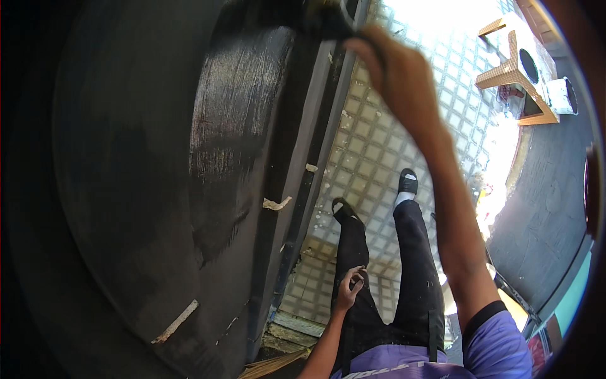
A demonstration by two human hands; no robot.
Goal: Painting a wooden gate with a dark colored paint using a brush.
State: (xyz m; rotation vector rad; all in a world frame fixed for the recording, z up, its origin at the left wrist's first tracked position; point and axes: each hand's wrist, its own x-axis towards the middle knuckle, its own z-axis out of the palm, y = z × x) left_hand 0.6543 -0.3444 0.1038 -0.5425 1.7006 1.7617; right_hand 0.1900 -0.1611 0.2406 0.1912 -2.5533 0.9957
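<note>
My right hand (394, 69) is raised at the top, closed around the dark handle of a paintbrush (336, 24). The brush is at the upper end of a large black panel (145, 164), its head blurred and dark against it. Below the brush, a streaky, shiny patch (237, 95) with pale grain showing through lies on the panel, beside smoother black areas. My left hand (350, 287) hangs low in front of my thigh, fingers loosely bent and a little apart, with nothing visible in it.
Pale chips mark the panel's dark edge frame (309, 168). Below lies a tiled floor (372, 151) with my sandalled feet on it. At the upper right stands a stool-like thing with woven-pattern legs (505, 72), beside a white bucket (558, 96). A second dark panel (536, 196) is at the right.
</note>
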